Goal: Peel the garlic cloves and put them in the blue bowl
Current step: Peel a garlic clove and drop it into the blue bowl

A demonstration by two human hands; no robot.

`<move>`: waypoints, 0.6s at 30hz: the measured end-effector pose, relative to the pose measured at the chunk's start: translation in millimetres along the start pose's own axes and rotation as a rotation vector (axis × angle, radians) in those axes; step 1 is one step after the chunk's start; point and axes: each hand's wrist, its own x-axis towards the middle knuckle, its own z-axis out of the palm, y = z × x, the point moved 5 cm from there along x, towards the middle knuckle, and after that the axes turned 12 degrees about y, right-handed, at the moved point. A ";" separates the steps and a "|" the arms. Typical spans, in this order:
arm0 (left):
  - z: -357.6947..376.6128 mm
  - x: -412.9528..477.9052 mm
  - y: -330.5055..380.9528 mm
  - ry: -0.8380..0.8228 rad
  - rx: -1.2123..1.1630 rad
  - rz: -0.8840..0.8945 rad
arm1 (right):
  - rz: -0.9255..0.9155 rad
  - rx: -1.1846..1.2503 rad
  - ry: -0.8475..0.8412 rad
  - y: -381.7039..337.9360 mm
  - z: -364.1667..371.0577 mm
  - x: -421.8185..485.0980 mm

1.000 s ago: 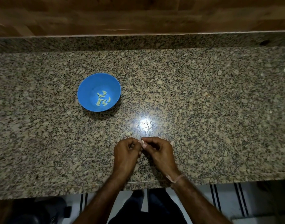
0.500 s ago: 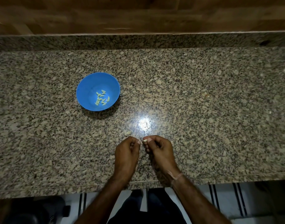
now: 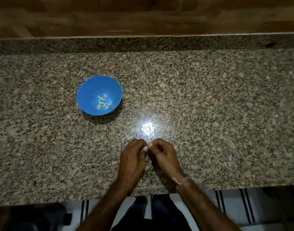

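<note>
Granite counter (image 3: 209, 105), speckled and glossy, is carrying the round blue bowl (image 3: 86, 97), with small pale peeled cloves (image 3: 103, 101) lying inside. Left hand (image 3: 133, 155) and right hand (image 3: 163, 154) are curling thumb to thumb nearer the front edge. The clove showing between them earlier is hiding now, so I cannot tell their hold.

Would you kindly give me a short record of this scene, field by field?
surface: speckled stone counter
bowl: blue bowl, upright on the counter, beyond and left of the hands
in bowl: several pale peeled cloves
left hand: fingers curled, tips meeting the right hand's
right hand: fingers curled likewise, thin band at the wrist
between fingertips: too small to tell
loose on counter: pale scrap just beyond the left hand
</note>
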 end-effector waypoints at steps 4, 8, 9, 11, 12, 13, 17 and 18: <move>7.3 -0.4 -8.0 -0.085 -0.031 -0.079 | -0.046 -0.062 -0.017 -3.4 5.4 -2.2; 21.6 -8.4 -23.2 -0.232 -0.492 -0.787 | -0.414 -0.359 0.021 -19.3 7.2 -4.1; 24.1 -11.2 -24.7 -0.259 -0.585 -0.946 | -0.470 -0.402 0.021 -21.2 7.8 -3.1; 25.0 -12.4 -21.4 -0.281 -0.746 -1.095 | -0.373 -0.339 -0.002 -18.7 7.3 -1.1; 22.9 -10.2 -20.6 -0.258 -0.736 -1.064 | -0.227 -0.225 -0.034 -15.4 8.2 -0.4; 20.1 -7.4 -19.3 -0.238 -0.674 -0.981 | -0.058 -0.075 -0.064 -10.8 9.8 0.1; 22.9 -8.8 -15.5 -0.204 -0.710 -0.963 | 0.227 0.167 -0.082 -3.2 10.3 -2.8; 25.8 -9.7 -16.3 -0.217 -0.781 -1.034 | 0.129 0.095 -0.075 -7.6 8.0 -2.3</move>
